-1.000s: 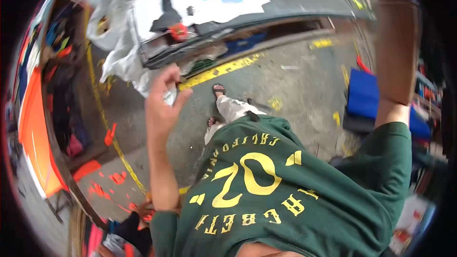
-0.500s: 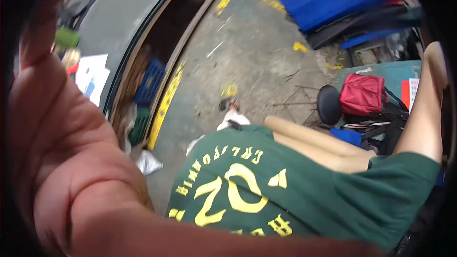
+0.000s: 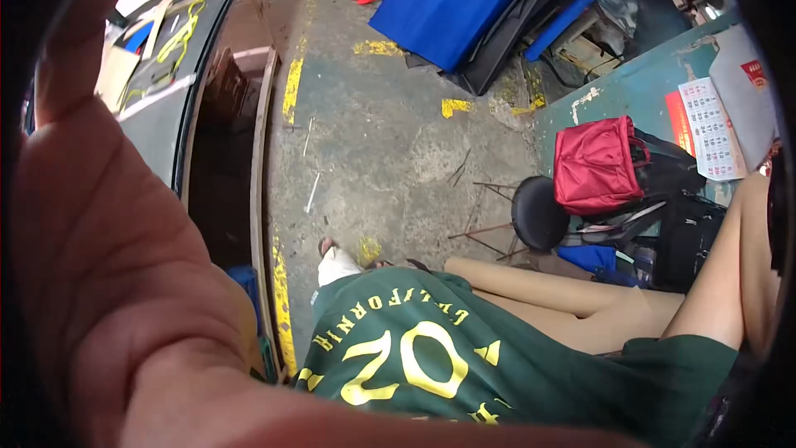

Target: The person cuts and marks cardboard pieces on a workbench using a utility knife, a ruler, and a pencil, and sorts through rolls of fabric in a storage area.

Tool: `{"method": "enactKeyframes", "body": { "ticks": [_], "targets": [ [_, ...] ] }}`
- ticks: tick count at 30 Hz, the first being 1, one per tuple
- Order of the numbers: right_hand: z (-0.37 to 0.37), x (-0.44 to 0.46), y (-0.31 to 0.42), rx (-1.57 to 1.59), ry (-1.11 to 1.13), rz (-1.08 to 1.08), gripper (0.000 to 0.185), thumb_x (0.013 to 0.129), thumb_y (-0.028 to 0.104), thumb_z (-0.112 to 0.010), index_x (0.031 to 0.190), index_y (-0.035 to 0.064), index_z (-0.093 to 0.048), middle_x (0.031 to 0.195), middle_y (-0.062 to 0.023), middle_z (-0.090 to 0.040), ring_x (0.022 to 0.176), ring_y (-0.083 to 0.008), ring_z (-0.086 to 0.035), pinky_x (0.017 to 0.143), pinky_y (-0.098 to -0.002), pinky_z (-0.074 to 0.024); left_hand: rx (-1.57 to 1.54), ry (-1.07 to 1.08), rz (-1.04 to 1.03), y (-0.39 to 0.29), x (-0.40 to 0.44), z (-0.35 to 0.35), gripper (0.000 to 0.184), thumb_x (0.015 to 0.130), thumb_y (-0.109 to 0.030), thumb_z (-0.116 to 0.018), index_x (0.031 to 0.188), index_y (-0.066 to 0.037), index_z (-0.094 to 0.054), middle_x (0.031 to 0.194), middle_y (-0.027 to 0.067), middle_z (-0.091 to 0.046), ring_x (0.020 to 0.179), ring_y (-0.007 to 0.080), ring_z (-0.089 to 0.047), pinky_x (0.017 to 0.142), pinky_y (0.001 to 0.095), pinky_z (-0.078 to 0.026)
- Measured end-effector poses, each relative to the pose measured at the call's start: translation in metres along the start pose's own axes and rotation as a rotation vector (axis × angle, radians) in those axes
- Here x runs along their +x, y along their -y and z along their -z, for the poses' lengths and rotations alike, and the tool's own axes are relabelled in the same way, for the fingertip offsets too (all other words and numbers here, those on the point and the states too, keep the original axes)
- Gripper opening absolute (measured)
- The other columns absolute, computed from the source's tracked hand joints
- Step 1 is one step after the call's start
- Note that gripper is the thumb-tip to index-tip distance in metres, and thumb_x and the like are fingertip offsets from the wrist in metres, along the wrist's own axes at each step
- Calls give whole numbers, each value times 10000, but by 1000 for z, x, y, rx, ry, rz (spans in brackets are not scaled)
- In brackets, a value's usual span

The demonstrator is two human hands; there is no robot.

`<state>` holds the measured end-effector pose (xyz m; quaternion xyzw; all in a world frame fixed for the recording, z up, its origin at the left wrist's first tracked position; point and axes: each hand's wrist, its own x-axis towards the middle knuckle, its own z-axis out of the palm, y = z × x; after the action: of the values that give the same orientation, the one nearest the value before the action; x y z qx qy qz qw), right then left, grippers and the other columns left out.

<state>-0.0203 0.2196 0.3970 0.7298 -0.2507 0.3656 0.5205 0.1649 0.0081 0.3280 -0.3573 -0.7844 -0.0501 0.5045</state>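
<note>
My left hand [image 3: 141, 265] fills the left foreground, very near the lens, with its palm toward me. One finger runs up along the left edge and what looks like the thumb stretches across the bottom, curving round the lens border. The fingertips and whatever they grip are out of sight. At the right edge my right arm [image 3: 705, 299] is raised and bent at the elbow; its hand lies outside the picture. Below me is my green shirt [image 3: 514, 348] with yellow lettering.
A dark-topped workbench [image 3: 178, 75] stands left. Blue sheets [image 3: 464, 4] lie at the upper right. On the right are a green table [image 3: 572, 108], a red bag [image 3: 597, 166], a calendar [image 3: 713, 129], a black stool [image 3: 541, 213] and brown rolls [image 3: 531, 286]. Yellow marks [image 3: 293, 91] line the concrete floor.
The view has turned, bringing more of the green table, the calendar and the workbench's far end into sight. My left hand keeps nearly the same place before the lens. My right arm stays raised.
</note>
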Motion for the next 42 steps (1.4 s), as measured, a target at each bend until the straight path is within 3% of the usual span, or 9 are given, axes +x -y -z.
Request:
{"method": "enactKeyframes", "body": {
  "ticks": [10, 21, 25, 28, 29, 30, 31, 38, 42],
  "targets": [
    [-98, -27, -141, -435, 41, 174, 732, 1019, 588, -512, 1538, 79, -433, 1457, -170, -545, 1156, -313, -609, 1035, -481, -478, -247, -27, 889, 272, -136, -99, 481, 807, -203, -888, 1222, -56, -694, 1256, 124, -683, 1126, 252, -656, 890, 351, -545],
    [-135, -161, -372, -683, 110, 161, 807, 1012, 652, -497, 1584, 93, -387, 1540, -148, -505, 1232, -295, -582, 1113, -485, -450, -833, 646, 1163, 502, -321, -349, 400, 892, -291, -813, 1181, -30, -721, 1151, 168, -743, 1038, 329, -729, 901, 415, -564],
    [-103, -307, -522, -529, 153, -46, 606, 1007, 418, -518, 1434, -13, -495, 1376, -212, -621, 1070, -334, -675, 998, -455, -521, -670, 850, 1251, 588, -406, -448, 431, 883, -292, -810, 1217, -38, -712, 1173, 184, -741, 1046, 338, -729, 903, 425, -570],
    [-67, -445, -670, -936, 303, -137, 323, 950, 102, -545, 1192, -75, -667, 1225, -217, -704, 1110, -263, -684, 1011, -368, -523, -470, 870, 1323, 632, -509, -509, 448, 876, -285, -797, 1246, -51, -704, 1183, 193, -739, 1084, 358, -718, 933, 444, -566],
    [-31, -513, -726, -1245, 526, -197, 292, 993, 147, -597, 1227, 0, -690, 1198, -134, -726, 1086, -212, -687, 995, -357, -519, -481, 919, 1415, 640, -537, -516, 465, 869, -303, -800, 1252, -59, -704, 1184, 188, -741, 1100, 359, -713, 948, 443, -561],
    [-99, -535, -750, -651, 36, -872, 301, 1019, 280, -691, 1169, 21, -719, 926, -7, -690, 775, -78, -606, 721, -247, -522, -496, 971, 1510, 642, -560, -520, 481, 863, -322, -804, 1258, -67, -704, 1184, 184, -743, 1117, 360, -708, 963, 442, -556],
    [-94, -581, -794, -532, 55, -998, 238, 979, 200, -740, 1163, 50, -727, 953, -7, -694, 815, -72, -614, 757, -245, -527, -478, 992, 1578, 643, -575, -520, 495, 855, -345, -810, 1255, -71, -708, 1186, 180, -744, 1128, 356, -705, 970, 437, -554],
    [-117, -807, -976, -711, 360, -1165, 261, 914, 187, -761, 1111, 26, -705, 1028, -125, -692, 930, -240, -686, 837, -350, -559, -590, 1097, 1964, 700, -656, -545, 531, 791, -429, -862, 1190, -101, -741, 1016, 97, -793, 1013, 275, -749, 912, 395, -569],
    [-133, -868, -1046, -835, 519, -1163, 283, 892, 185, -761, 1122, 30, -701, 1095, -152, -680, 1046, -312, -665, 948, -406, -528, -600, 1174, 1879, 809, -694, -608, 534, 805, -455, -838, 1186, -93, -739, 978, 100, -796, 988, 274, -758, 882, 394, -578]
  ]
}}
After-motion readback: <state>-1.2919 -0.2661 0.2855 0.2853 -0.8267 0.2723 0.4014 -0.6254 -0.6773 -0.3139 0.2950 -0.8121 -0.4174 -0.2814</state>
